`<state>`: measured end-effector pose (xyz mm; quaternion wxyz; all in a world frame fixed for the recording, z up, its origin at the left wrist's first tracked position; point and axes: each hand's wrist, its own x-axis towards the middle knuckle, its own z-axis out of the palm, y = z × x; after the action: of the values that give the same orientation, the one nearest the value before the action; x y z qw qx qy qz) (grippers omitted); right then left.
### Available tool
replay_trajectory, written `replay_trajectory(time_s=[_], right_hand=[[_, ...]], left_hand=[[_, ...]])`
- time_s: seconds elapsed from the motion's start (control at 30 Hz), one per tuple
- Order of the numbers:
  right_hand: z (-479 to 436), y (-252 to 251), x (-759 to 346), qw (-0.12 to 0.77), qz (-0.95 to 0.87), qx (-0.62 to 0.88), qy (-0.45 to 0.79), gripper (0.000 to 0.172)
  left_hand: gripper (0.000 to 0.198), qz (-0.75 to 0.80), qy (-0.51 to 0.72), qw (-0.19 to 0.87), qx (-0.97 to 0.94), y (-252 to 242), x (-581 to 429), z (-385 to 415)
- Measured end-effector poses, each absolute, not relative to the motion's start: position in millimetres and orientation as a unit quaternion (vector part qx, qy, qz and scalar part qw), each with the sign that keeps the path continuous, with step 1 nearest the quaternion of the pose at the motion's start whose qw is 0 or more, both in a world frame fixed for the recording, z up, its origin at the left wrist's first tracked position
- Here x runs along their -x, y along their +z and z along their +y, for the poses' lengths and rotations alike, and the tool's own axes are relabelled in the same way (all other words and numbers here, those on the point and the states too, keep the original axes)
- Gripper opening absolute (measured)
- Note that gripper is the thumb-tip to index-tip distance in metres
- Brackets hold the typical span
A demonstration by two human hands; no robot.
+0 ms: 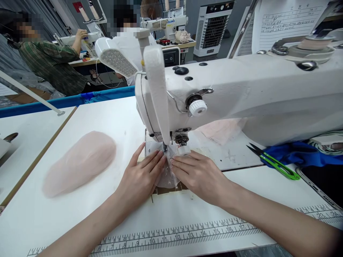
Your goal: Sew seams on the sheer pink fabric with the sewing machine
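Observation:
A small piece of sheer pale fabric (166, 178) lies under the presser foot (165, 147) of a white sewing machine (230, 89). My left hand (144, 171) rests flat on the fabric's left side, fingers stretched towards the needle and the thumb apart. From the right, my right hand (199, 173) lies on the fabric with its fingers extended, the tips close to the presser foot. Both palms face down. The needle's tip and the stitching are too small to make out. Left of my hands lies an oval of sheer pale pink fabric (80, 164).
Green thread snips (280, 166) lie at the right by a blue cloth (302, 155) and a dark-screened device (324, 182). More pink fabric (223, 129) sits behind the machine's needle end. A printed ruler (166, 237) runs along the table's front. Two people sit beyond the table.

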<state>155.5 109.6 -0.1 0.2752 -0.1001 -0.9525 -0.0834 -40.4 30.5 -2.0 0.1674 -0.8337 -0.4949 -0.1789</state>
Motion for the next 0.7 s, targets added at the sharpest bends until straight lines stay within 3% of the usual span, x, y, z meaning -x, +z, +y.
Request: replay_trajectory(time_s=[0.7], right_hand=[[114.2, -1.0, -154.0, 0.260, -0.950, 0.104, -0.138, 0.028]], left_hand=[[0.030, -0.497, -0.157, 0.172, 0.836, 1.8, 44.9, 28.5]])
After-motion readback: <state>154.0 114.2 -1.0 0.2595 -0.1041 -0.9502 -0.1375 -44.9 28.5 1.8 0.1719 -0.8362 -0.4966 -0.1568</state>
